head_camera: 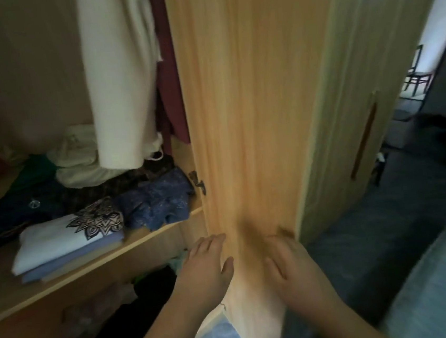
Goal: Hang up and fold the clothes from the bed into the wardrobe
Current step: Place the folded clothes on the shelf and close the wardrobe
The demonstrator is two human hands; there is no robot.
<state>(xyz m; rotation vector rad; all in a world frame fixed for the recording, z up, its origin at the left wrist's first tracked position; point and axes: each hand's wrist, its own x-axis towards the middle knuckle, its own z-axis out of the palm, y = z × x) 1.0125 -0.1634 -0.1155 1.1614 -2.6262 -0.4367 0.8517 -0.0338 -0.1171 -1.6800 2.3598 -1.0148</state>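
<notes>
I stand at an open wooden wardrobe (236, 98). My left hand (206, 267) and my right hand (289, 261) are both empty, with relaxed straight fingers, in front of the wardrobe's upright panel below its shelf (146, 240). A folded stack topped by a white shirt with a black mandala print (67, 240) lies on that shelf. Beside it sits a crumpled blue garment (159, 200). A cream garment (121, 77) hangs above, with a maroon one (169, 72) behind it.
Dark and green clothes are heaped at the back of the shelf (26, 195), and more dark clothes fill the compartment below (137, 310). The open wardrobe door with a long handle (362, 140) stands to the right. A chair (417, 74) is seen through the doorway beyond.
</notes>
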